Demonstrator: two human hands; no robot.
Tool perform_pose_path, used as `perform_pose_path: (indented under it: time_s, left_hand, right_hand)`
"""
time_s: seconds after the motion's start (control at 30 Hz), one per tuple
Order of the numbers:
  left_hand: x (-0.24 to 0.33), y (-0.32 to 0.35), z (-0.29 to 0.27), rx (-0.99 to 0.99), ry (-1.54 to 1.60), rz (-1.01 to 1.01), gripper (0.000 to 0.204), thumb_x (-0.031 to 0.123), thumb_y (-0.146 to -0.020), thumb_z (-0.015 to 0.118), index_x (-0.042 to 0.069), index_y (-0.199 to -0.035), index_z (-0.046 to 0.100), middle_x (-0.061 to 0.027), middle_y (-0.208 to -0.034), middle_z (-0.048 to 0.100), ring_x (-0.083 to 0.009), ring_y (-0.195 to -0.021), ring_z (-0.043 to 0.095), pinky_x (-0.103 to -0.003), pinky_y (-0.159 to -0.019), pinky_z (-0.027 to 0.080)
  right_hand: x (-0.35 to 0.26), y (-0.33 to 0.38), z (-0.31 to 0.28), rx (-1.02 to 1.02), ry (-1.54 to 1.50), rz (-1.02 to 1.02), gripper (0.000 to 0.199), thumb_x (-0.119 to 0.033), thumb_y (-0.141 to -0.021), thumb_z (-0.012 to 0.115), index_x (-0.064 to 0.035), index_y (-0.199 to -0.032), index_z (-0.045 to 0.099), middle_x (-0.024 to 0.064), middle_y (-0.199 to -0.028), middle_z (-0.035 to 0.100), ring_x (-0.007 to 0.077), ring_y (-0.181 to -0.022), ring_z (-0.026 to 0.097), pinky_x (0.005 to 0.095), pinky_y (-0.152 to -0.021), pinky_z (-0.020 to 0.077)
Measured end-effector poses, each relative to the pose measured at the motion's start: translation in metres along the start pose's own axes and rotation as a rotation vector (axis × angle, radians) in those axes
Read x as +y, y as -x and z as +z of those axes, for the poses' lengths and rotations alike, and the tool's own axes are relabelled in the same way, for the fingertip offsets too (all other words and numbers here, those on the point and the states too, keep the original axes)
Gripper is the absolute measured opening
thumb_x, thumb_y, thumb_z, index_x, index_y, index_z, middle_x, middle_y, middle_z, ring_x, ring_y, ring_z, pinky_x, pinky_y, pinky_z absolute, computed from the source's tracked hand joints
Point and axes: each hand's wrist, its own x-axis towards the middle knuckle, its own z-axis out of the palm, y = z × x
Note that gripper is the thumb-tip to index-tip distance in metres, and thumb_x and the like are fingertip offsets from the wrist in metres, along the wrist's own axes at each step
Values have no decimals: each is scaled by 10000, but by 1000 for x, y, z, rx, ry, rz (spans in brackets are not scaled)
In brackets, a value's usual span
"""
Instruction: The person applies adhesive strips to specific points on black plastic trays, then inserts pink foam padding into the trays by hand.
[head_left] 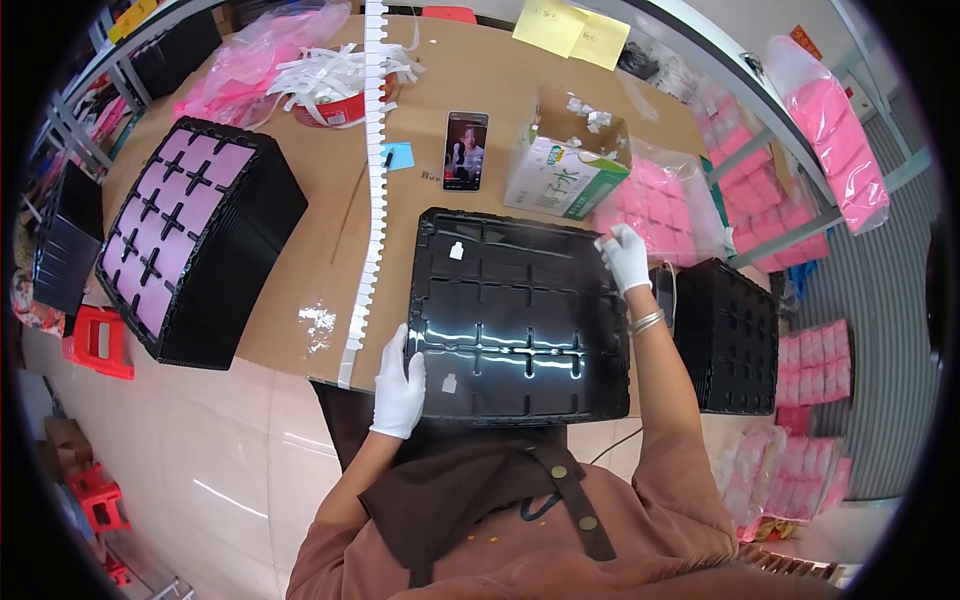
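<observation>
A glossy black plastic tray [520,305] with moulded ridges lies before me at the table's front edge. One small white label [457,250] sticks near its upper left corner, and another white label [449,382] sits at the lower left. My left hand [400,388], in a white glove, grips the tray's left edge with the thumb along the rim. At the upper right corner is my gloved right hand [626,259], its fingers pinched together; what they hold, if anything, is hidden. A long strip of white labels [375,200] runs down the table, left of the tray.
Stacked black trays with pink sheets [180,215] stand at left, more black trays [735,335] at right. Behind are a lit phone [466,150], an opened carton [565,165], pink bagged packs [655,210] and a red tub of white strips [335,110]. A red stool [98,342] stands left.
</observation>
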Motion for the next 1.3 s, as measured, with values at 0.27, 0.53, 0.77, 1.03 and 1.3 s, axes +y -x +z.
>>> perform_pose_path:
  time_s: [0.27, 0.53, 0.77, 1.03, 1.3]
  left_hand:
    - [0, 2, 1, 8, 0, -25, 483, 169, -896, 505, 23, -1334, 364, -224, -1301, 443, -361, -1187, 464, -393, -979, 383]
    - [4, 1, -3, 0, 21, -6, 474, 127, -885, 504, -5, -1321, 371, -208, -1289, 456, -324, -1222, 437, -364, -1017, 342]
    - [2, -1, -6, -15, 35, -4, 482, 131, -882, 512, -10, -1320, 369, -212, -1299, 443, -326, -1239, 416, -370, -1030, 326]
    - [0, -1, -6, -17, 33, 9, 481, 131, -882, 509, -9, -1320, 368, -209, -1303, 439, -325, -1242, 410, -372, -1036, 320]
    - [2, -1, -5, -21, 32, 12, 479, 123, -879, 510, -23, -1314, 370, -214, -1297, 441, -330, -1235, 413, -370, -1036, 317]
  right_hand:
    - [-46, 8, 132, -528, 213, -437, 134, 61, -770, 515, 58, -852, 621, 125, -777, 638, 191, -718, 635, 292, -698, 499]
    - [-55, 6, 174, -473, 571, -474, 123, -44, -769, 536, -8, -803, 649, 180, -770, 642, 288, -769, 650, 334, -732, 500]
    - [-64, -2, 176, -663, 543, -359, 53, 3, -762, 548, 7, -748, 599, 185, -745, 631, 292, -749, 647, 332, -694, 507]
    - [-64, -1, 173, -620, 685, -388, 48, -24, -725, 625, 12, -736, 596, 204, -766, 630, 309, -749, 640, 345, -711, 501]
    - [-59, 14, 192, -413, 865, -439, 118, -104, -748, 603, -7, -811, 631, 219, -851, 638, 351, -819, 630, 387, -743, 505]
